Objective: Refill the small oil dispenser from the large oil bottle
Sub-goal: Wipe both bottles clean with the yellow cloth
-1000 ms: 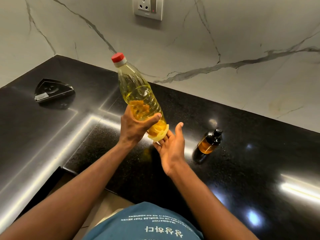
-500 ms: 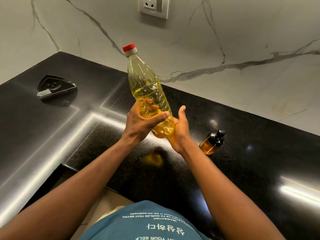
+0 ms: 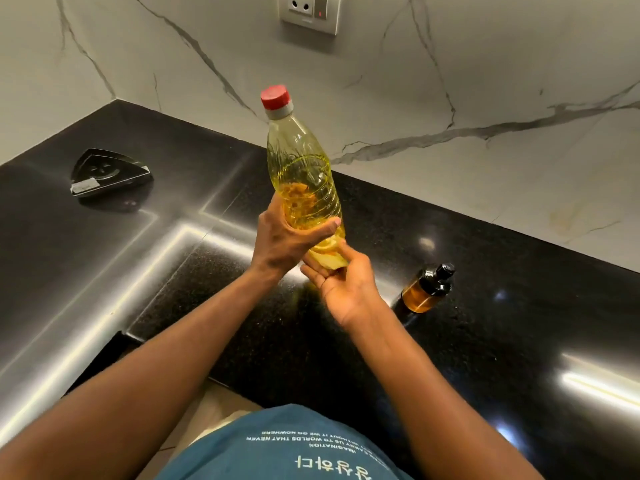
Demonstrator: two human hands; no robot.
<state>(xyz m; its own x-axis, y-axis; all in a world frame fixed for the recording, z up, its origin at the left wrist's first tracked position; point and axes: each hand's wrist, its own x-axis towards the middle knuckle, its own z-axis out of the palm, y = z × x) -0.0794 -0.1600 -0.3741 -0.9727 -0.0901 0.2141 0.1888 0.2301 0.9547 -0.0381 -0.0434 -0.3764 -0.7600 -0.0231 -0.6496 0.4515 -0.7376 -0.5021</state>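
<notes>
The large oil bottle (image 3: 303, 174) is clear plastic with yellow oil and a red cap, held nearly upright above the black counter. My left hand (image 3: 284, 239) wraps around its lower body. My right hand (image 3: 341, 284) cups the bottle's base from below, palm up, fingers touching the bottom. The small oil dispenser (image 3: 427, 289), amber glass with a black top, stands on the counter to the right of my right hand, apart from it. Its cap is on.
The black granite counter (image 3: 502, 341) turns a corner at the left. A black triangular holder (image 3: 109, 173) lies at the far left. A wall socket (image 3: 310, 12) sits on the marble backsplash above the bottle. The counter's front edge runs near my body.
The bottle has tipped more upright and risen slightly. My right hand slid from the bottle's side down under its base, palm up. The dispenser has not moved.
</notes>
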